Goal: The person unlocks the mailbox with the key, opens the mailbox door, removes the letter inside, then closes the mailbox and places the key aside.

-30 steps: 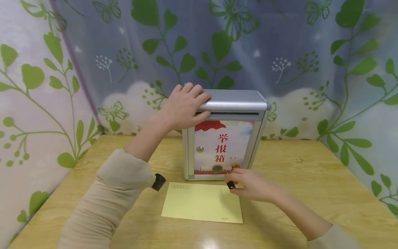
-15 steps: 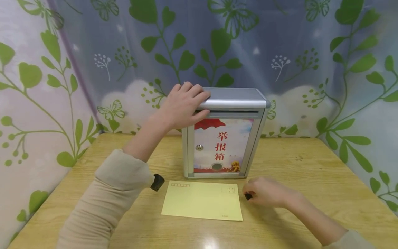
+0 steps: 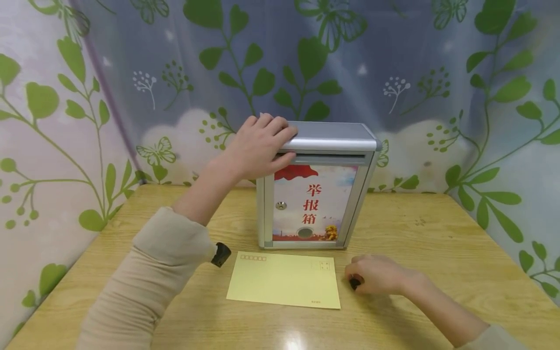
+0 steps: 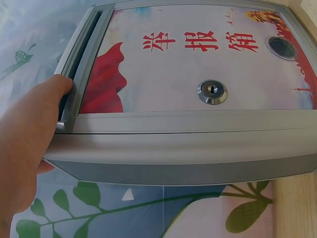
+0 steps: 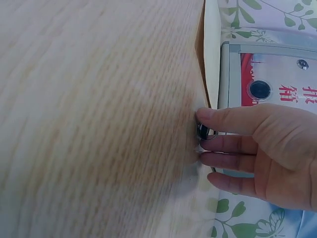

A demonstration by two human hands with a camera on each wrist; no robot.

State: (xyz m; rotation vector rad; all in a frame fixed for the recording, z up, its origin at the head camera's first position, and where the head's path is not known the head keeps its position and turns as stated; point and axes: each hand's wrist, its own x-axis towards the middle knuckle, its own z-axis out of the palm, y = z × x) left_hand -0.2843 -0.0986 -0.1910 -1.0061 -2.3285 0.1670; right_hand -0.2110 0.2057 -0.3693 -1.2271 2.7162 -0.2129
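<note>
A silver metal report box with a printed front and a lock stands upright on the table, its front door shut. My left hand grips the box's top left corner, fingers over the top and thumb at the slot, as the left wrist view also shows. My right hand is down at the table, right of a yellow envelope. Between thumb and fingers it pinches a small black-headed key with a thin metal ring, mostly hidden by the fingers.
The wooden table runs to a patterned curtain behind the box. The envelope lies flat just in front of the box. A black piece juts from the left sleeve.
My right hand has moved from the box's lower right corner, over the envelope, to the right and down onto the table with the key. The left hand keeps its place on the box.
</note>
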